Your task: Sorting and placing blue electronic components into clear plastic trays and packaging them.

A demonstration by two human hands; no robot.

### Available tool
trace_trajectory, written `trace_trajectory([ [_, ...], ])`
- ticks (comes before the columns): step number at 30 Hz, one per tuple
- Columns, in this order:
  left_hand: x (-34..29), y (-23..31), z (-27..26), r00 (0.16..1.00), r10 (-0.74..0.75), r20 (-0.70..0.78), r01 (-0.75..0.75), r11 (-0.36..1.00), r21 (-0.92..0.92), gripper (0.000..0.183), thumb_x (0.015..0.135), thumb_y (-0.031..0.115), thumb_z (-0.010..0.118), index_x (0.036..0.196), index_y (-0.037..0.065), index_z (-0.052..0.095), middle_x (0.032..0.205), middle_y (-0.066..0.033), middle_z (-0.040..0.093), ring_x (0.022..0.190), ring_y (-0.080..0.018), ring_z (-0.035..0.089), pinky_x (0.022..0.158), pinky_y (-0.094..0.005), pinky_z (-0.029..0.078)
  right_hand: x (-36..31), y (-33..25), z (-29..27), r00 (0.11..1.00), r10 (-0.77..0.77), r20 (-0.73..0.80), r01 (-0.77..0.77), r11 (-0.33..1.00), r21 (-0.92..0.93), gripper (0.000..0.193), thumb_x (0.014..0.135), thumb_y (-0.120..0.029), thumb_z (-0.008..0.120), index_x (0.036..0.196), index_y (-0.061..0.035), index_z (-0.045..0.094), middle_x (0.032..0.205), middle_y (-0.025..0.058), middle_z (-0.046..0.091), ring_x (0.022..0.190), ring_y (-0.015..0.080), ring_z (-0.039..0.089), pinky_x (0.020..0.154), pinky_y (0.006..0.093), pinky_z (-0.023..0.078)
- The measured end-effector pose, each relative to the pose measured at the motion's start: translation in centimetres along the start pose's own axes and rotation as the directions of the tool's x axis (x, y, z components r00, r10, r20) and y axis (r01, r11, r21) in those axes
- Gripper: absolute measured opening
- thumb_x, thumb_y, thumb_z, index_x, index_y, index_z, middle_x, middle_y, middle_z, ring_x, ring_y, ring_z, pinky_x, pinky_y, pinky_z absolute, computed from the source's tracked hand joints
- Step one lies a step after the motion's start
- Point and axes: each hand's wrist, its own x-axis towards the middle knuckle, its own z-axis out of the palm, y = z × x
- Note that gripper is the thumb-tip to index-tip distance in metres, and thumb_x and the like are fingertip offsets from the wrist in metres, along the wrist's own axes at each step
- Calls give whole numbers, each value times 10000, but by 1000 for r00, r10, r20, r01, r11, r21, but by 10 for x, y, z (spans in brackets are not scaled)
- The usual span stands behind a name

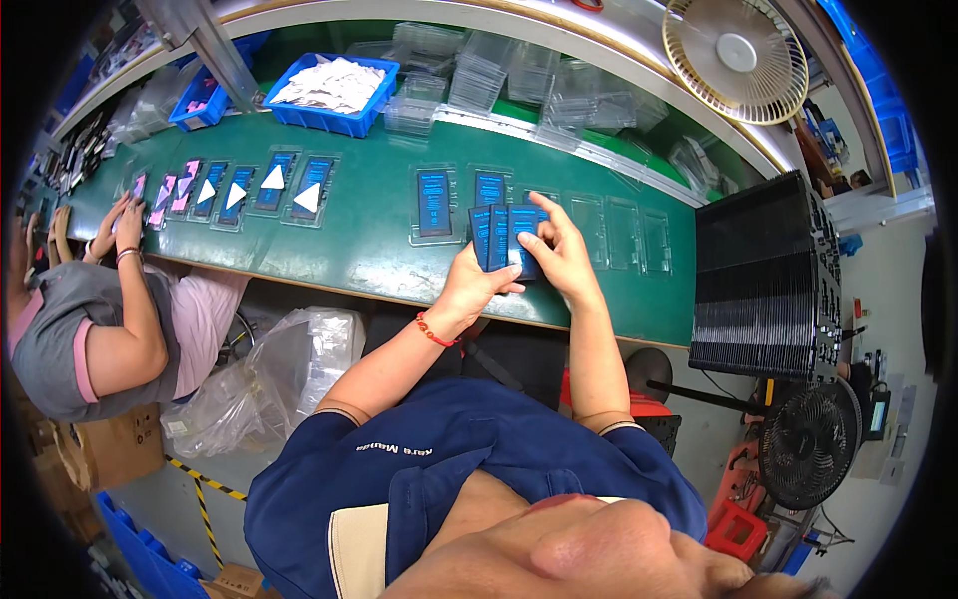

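Several flat black batteries [496, 232] with blue print are fanned out above the bench's near edge. My left hand [473, 285] is closed round their lower end, thumb across the front. At the right side of the fan, my right hand [565, 252] pinches the rightmost battery [525, 228] between thumb and fingers. Just beyond my hands, one similar battery [434, 204] lies in a see-through plastic tray, and another battery [489, 187] lies in the tray beside it. To the right, several see-through trays [621, 236] stand in a row with no battery in them.
Left along the green bench [369, 240] lie trayed batteries with white triangles [313, 192]. A co-worker [110, 319] works at the far left. A blue bin [344, 122] of white pieces and stacked plastic trays [479, 75] stand behind. A tall black stack [753, 275] bounds the right.
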Motion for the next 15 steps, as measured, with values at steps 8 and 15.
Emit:
trace_trajectory([
  [8, 4, -6, -2, 999, -1, 39, 2, 1000, -26, 230, 898, 77, 568, 1119, 20, 529, 1089, -121, 595, 995, -218, 609, 769, -372, 566, 10, 29, -89, 961, 43, -274, -96, 978, -186, 531, 790, 43, 622, 1289, -63, 473, 705, 9, 573, 610, 45, 507, 529, 217, 412],
  [15, 5, -2, -3, 994, -22, 103, 35, 992, -124, 275, 913, 64, 529, 1182, 11, 502, 1148, -119, 578, 1050, -230, 589, 844, -387, 538, 8, 22, -78, 951, -78, -298, -154, 717, -680, 578, 679, -201, 766, 1206, -82, 560, 798, 49, 589, 843, 238, 560, 839, 393, 382],
])
